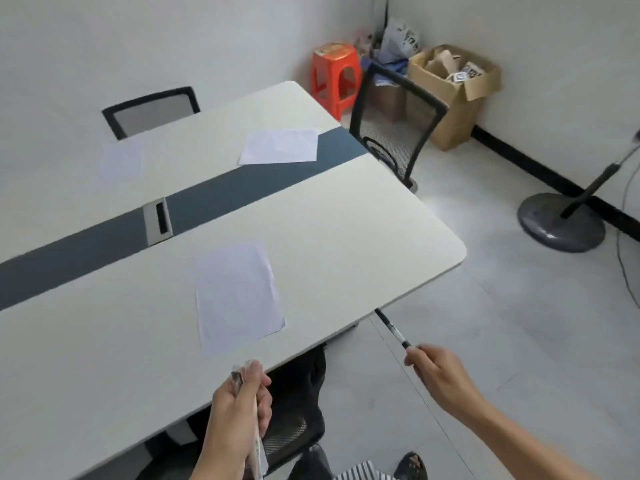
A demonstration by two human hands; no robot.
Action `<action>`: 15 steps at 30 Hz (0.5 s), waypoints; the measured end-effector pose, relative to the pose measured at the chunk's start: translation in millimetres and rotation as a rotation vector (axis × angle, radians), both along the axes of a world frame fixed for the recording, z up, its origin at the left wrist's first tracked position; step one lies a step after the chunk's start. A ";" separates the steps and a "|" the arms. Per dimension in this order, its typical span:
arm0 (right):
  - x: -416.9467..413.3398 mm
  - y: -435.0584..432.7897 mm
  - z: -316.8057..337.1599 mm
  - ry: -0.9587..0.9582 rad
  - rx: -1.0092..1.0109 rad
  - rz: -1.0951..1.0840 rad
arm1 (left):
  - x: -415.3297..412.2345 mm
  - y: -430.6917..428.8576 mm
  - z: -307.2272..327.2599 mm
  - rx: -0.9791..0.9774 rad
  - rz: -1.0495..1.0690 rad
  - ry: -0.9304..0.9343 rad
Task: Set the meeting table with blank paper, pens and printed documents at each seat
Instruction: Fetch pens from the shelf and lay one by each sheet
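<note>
"white paper on the table (363, 216), how did it lie?" asked one.

"three sheets, all flat and well apart," said the other. "the near sheet (239, 299) lay by the near edge, just ahead of the left hand (239, 407). the end sheet (280, 147) lay beyond the dark strip (214, 195), its right edge at the strip, near the end chair (398, 133). the far sheet (121, 161) lay in front of the far chair (152, 109)."

"and the hands?"

"the right hand (440, 372) pinched a pen (393, 329) by one end, out over the floor beside the table. the pen pointed up at the table's edge, and its tip reached that edge. whether it touched, i could not tell."

"the left?"

"it was curled round a bunch of pens (258, 452), held upright over the near edge. the bunch looked wrapped in clear plastic, though it was blurred."

"what else was there?"

"a third chair (298, 427) was tucked under the table, below the left hand. a cable hatch (158, 220) sat in the strip. in the corner stood an orange stool (336, 77) and an open box (457, 98) with a bag behind them. a stand's round base (561, 223) rested on the floor to the right."
</note>
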State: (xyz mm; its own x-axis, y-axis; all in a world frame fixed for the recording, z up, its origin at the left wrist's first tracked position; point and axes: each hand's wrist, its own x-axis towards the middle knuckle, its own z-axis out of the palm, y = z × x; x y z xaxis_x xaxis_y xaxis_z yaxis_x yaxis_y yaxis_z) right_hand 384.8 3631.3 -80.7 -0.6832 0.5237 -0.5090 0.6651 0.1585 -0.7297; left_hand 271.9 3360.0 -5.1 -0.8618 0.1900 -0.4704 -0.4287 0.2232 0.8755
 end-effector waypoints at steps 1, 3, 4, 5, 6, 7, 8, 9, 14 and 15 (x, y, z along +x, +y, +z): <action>-25.0 2.9 0.5 0.001 0.026 0.064 | 0.5 -8.2 -1.0 -0.008 0.043 0.004; -77.5 1.2 1.4 0.012 0.087 0.175 | -1.2 -24.6 -2.4 -0.014 0.126 0.007; -103.7 -2.9 0.4 0.014 0.126 0.219 | -3.4 -33.0 -3.0 -0.006 0.165 0.009; -129.4 -8.8 -0.7 0.011 0.167 0.250 | -6.1 -42.0 -4.0 0.002 0.205 0.016; -153.1 -15.9 -2.9 0.003 0.203 0.269 | -8.8 -50.6 -4.9 0.007 0.248 0.024; -175.0 -24.1 -5.0 -0.005 0.232 0.278 | -11.6 -59.9 -6.0 0.010 0.293 0.029; -195.8 -31.8 -8.2 -0.009 0.259 0.286 | -15.0 -69.0 -7.4 0.016 0.337 0.033; -215.2 -39.1 -12.1 -0.016 0.286 0.296 | -18.7 -77.1 -9.0 0.026 0.377 0.034; -271.3 -63.1 -49.3 -0.280 0.421 0.459 | -34.1 -111.6 -16.4 0.064 0.491 0.014; -274.8 -66.2 -58.0 -0.346 0.439 0.502 | -37.2 -116.9 -16.9 0.059 0.498 0.010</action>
State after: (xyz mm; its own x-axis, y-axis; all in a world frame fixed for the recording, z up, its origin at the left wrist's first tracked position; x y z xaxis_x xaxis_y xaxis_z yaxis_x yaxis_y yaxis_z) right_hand 110.0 3565.2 -138.8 -0.7325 0.3958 -0.5539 0.6160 0.7317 -0.2918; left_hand 234.8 3243.1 -22.0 -0.8589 -0.2198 -0.4625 -0.4621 -0.0566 0.8850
